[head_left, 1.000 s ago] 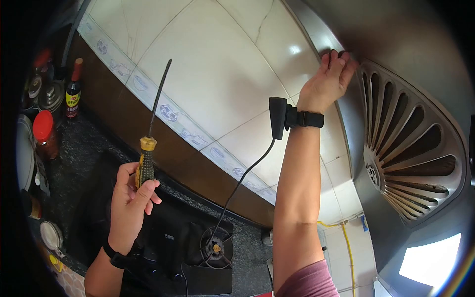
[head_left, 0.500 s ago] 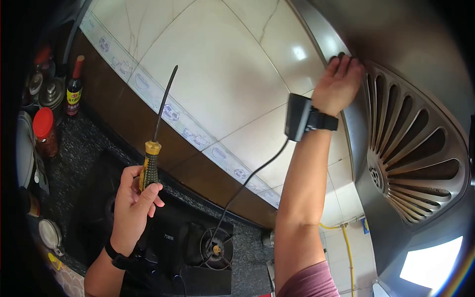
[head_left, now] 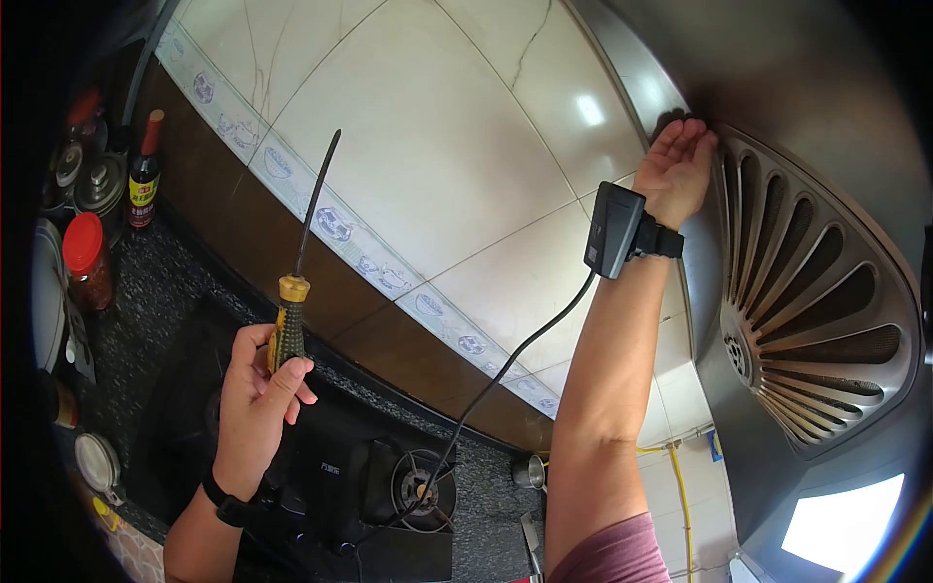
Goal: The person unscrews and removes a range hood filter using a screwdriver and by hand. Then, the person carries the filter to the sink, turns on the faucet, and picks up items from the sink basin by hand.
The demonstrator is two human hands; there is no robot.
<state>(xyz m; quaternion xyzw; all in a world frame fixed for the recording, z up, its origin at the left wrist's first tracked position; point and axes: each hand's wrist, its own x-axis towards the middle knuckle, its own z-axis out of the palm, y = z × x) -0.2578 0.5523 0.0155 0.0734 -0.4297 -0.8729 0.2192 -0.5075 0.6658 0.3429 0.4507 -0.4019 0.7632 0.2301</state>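
The left hand (head_left: 260, 403) grips a screwdriver (head_left: 293, 291), shaft upward and leaning slightly hoodward, well left of the range hood (head_left: 787, 68); the right hand (head_left: 674, 175), nearer, bends its fingers at the hood's edge, any hold there impossible to tell.

Right hand (head_left: 677, 170): has shifted rightward over the last second, now nearer the upper end of the slotted grille (head_left: 816, 282); wrist rolled, so that the palm side and bent fingers show. Wrist device (head_left: 614, 230): turned with it, formerly almost edge-on, now presenting its broad face. Right forearm (head_left: 614, 360): swung the same way. Cable (head_left: 525, 348): upper run drawn right with the device. Metal cup (head_left: 531, 472): less covered by the arm than at first. Screwdriver (head_left: 293, 289): tip slightly lower than in the first frame.
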